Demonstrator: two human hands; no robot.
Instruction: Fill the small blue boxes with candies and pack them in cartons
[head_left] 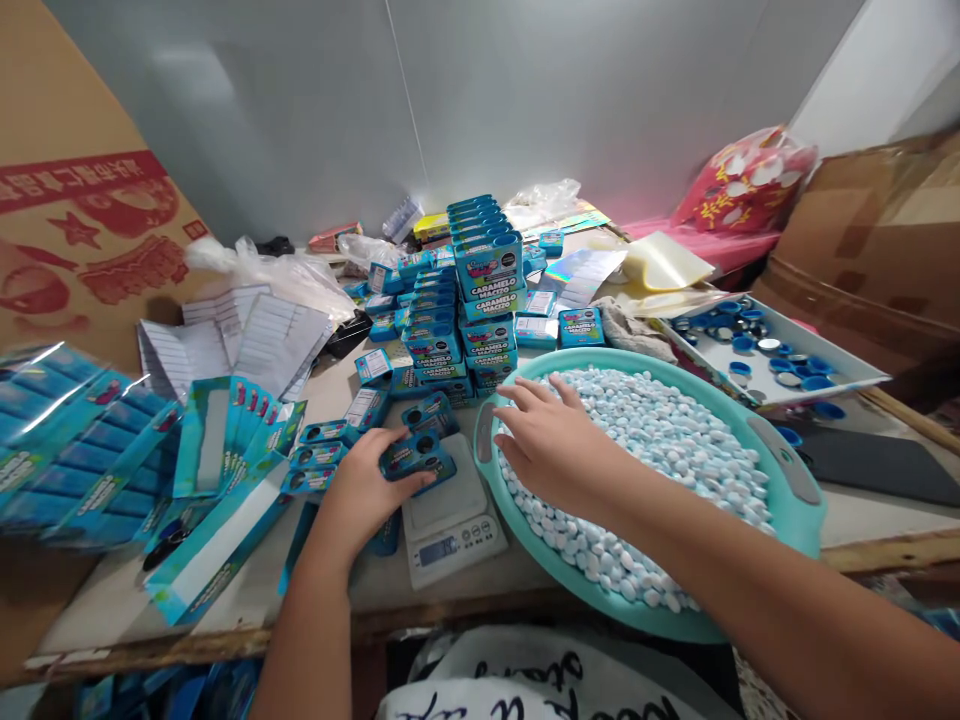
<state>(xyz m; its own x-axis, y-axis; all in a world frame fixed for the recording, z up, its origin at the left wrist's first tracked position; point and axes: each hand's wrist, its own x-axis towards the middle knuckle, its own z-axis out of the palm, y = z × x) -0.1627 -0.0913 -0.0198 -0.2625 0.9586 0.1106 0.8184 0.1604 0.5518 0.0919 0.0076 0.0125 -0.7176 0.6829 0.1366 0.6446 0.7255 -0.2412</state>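
My left hand is closed round a small blue candy box and holds it just above the white digital scale. My right hand lies palm down with fingers stretched out over the white and pale blue candies that fill a teal round basin. Whether the fingers hold any candies is hidden. More small blue boxes lie to the left of the scale.
Stacks of blue "Caramelo Macizo" boxes stand behind the scale. Flat blue display cartons lie at left. A white tray with blue lids sits at right. Cardboard boxes stand at both sides.
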